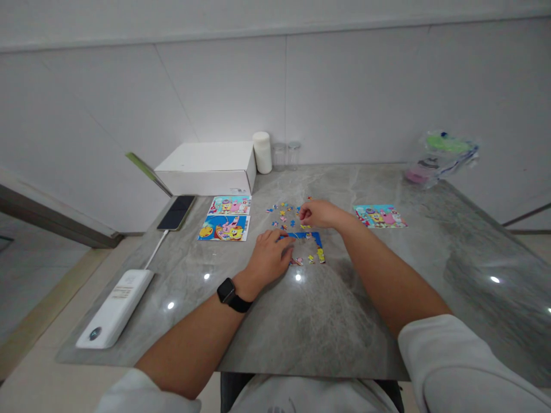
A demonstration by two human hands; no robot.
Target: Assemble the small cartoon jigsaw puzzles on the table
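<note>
A partly joined jigsaw frame [313,240] with a blue border lies in the middle of the grey marble table [327,321]. My left hand [269,256], a black watch on its wrist, rests on the frame's left end with fingers curled onto the pieces. My right hand [317,213] hovers just behind the frame, fingers pinched on something I cannot make out. Loose puzzle pieces [284,211] are scattered behind the frame, between the two hands and beyond.
Two cartoon picture cards [226,218] lie to the left, another card [380,216] to the right. A white box [209,168], a white cylinder [262,152], two glass jars [286,155], a phone [176,212], a white power bank [115,307] and a plastic bag [441,158] ring the table.
</note>
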